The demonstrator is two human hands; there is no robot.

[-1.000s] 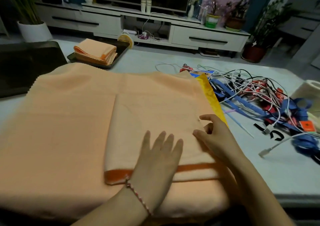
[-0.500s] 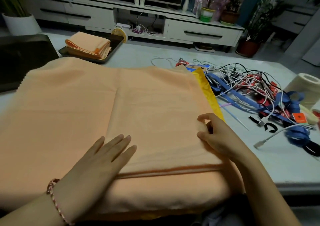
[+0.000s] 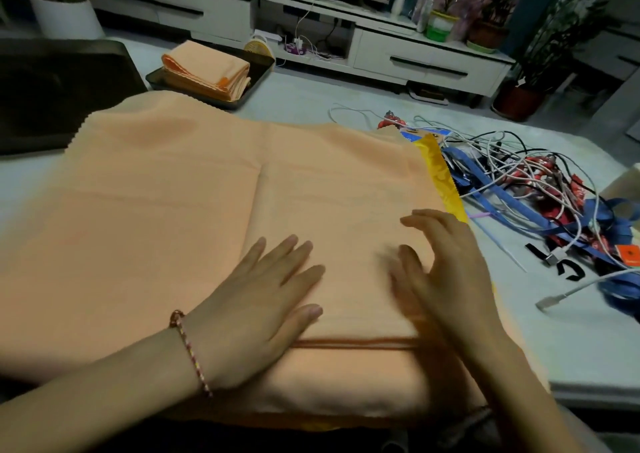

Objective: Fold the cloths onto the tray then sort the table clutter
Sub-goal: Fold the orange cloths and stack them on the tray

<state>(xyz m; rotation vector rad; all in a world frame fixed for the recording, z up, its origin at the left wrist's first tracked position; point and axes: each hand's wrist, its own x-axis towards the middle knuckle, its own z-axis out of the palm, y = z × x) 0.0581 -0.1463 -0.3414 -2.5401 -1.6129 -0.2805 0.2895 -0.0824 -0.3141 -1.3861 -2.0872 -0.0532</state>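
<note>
Your right grip [image 3: 446, 279] has let go of the orange cloth [image 3: 156, 210]: half a second ago it pinched the right edge, and now its fingers are spread and loose over the folded flap, blurred, holding nothing. Your left grip [image 3: 263, 296] has come back from the flap's left side and lies flat on it, fingers straight, pressing just above the dark hem [image 3: 356, 343], which shows only as a thin line. I take this to mean the fold is laid and you are smoothing it, not starting a new one. The cloth is on the tabletop [image 3: 311, 106] in front of you, over a yellow cloth [image 3: 440, 175] whose edge peeks out on the right. It is well apart from the tray [image 3: 242, 100], which already holds folded cloths [image 3: 207, 69]. More folds look needed before it goes there, and the cable tangle [image 3: 519, 182] on the right waits unsorted
</note>
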